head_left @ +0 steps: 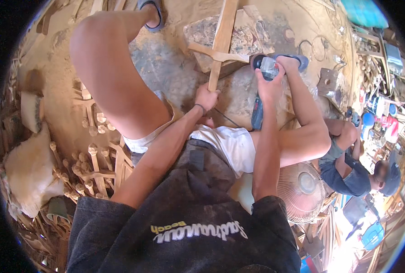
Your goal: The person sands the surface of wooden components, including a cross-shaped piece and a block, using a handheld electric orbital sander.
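My left hand (207,98) is closed around the handle of a wooden sword (224,38), whose blade points away from me toward the top edge. Its curved crossguard spreads to both sides just beyond my hand. My right hand (270,85) grips the head of an angle grinder (257,111) with a blue and black body reaching back toward my thigh. The grinder's round disc is at the right tip of the crossguard; whether it touches the wood I cannot tell. Under the sword lies a worn, stained block (201,35) on the dusty ground.
Several carved wooden sword pieces (95,166) are piled at my left, near a pale sack (32,168). A round caged fan (301,193) stands close at my right. Beyond it sits another person (350,175) in dark clothes. Cables (321,48) lie on the ground at far right.
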The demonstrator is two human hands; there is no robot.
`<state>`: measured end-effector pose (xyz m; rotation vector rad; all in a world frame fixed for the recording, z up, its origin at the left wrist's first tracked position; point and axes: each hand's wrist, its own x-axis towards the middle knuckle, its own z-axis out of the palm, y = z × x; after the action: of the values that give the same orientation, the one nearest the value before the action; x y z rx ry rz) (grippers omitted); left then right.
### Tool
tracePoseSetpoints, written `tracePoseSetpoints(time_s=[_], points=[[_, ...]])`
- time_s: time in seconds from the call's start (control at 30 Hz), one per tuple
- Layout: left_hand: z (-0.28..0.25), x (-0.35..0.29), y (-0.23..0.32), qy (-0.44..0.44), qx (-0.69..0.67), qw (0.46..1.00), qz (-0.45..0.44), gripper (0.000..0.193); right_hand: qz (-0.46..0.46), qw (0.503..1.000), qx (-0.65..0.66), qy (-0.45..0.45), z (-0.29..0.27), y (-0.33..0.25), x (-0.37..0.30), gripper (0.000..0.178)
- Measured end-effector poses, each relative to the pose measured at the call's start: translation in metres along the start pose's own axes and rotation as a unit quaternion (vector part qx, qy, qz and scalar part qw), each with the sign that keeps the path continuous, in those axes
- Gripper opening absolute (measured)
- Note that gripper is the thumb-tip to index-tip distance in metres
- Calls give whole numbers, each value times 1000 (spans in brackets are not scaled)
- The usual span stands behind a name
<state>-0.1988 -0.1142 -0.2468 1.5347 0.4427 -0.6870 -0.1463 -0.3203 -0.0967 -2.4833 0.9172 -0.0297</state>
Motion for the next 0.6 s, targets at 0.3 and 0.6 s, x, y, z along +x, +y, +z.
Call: tracePoseSetpoints(time_s=[0.3, 0.6], points=[[-2, -12, 18, 27, 46, 997, 49, 19, -108, 987, -38, -115, 35, -59, -43, 84], [-1, -14, 19, 17, 33, 999, 34, 39, -167, 968, -44, -183, 59, -122, -51, 84]])
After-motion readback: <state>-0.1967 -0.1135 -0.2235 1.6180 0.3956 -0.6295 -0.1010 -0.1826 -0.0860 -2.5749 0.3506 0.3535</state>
